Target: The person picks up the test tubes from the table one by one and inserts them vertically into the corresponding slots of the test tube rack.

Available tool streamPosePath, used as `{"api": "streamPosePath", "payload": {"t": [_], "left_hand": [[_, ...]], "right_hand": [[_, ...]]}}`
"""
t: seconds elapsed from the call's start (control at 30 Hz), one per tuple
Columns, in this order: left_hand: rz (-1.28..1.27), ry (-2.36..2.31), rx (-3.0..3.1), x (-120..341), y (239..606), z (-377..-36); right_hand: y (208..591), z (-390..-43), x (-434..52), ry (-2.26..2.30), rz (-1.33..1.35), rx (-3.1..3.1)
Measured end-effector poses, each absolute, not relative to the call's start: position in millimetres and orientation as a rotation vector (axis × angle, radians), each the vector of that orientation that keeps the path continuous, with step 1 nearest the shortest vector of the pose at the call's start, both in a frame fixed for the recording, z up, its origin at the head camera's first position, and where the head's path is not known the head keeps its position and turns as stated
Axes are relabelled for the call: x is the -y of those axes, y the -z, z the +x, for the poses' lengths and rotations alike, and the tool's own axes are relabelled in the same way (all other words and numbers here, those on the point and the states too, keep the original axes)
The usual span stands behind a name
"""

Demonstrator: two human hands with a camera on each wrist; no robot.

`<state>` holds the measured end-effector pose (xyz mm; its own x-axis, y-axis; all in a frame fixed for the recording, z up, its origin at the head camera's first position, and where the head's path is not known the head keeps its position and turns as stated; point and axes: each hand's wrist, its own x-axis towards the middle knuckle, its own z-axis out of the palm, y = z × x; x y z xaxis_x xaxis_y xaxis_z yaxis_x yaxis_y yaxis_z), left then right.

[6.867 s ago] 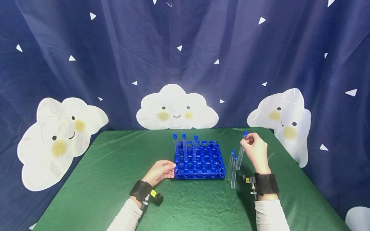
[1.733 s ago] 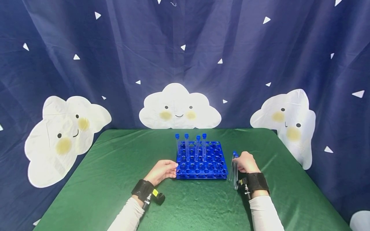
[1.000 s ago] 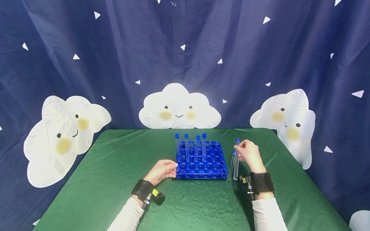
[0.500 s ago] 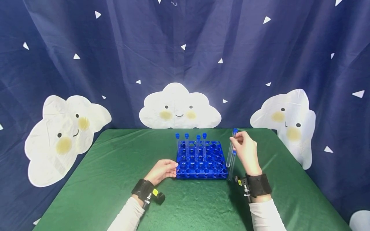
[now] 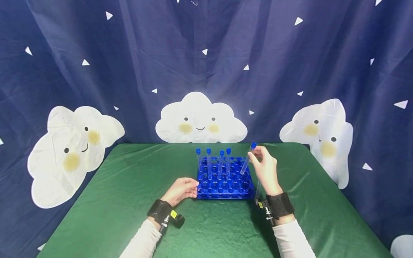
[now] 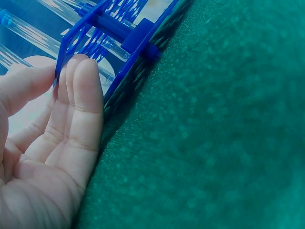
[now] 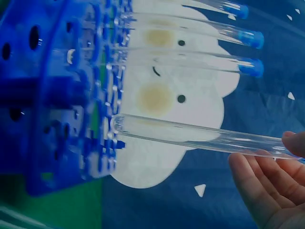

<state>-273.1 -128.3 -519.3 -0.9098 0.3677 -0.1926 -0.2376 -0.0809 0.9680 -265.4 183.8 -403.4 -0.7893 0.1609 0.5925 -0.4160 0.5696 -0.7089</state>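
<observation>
My right hand (image 5: 266, 168) pinches a clear test tube (image 5: 246, 162) near its blue cap. The tube leans over the right part of the blue test tube rack (image 5: 219, 196); in the right wrist view its rounded bottom is just above the rack's top plate. Several capped test tubes (image 5: 220, 165) stand in the rack's back left part. At the rack's left edge, my left hand (image 5: 180, 191) pinches the top plate between thumb and fingers, as the left wrist view shows. Partly hidden behind my right wrist, another test tube (image 5: 257, 191) is right of the rack.
A green cloth-covered table (image 5: 206, 229) carries the rack. Behind it hangs a dark blue curtain (image 5: 180, 53) with white triangles and smiling clouds. Each wrist wears a black strap (image 5: 280, 206) with a small camera.
A fourth test tube has been set in the rack. My right hand has since lifted another from beside the rack and carried it left over the holes. My left hand has stayed.
</observation>
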Motion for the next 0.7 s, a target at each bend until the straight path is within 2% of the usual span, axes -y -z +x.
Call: {"api": "streamPosePath", "payload": {"t": [0.7], "left_hand": [[0.131,-2.044,-1.806,127.6,517.7,-272.1]], "right_hand": [[426.7,-273.1,-170.2,-1.160,0.277,2.307]]}}
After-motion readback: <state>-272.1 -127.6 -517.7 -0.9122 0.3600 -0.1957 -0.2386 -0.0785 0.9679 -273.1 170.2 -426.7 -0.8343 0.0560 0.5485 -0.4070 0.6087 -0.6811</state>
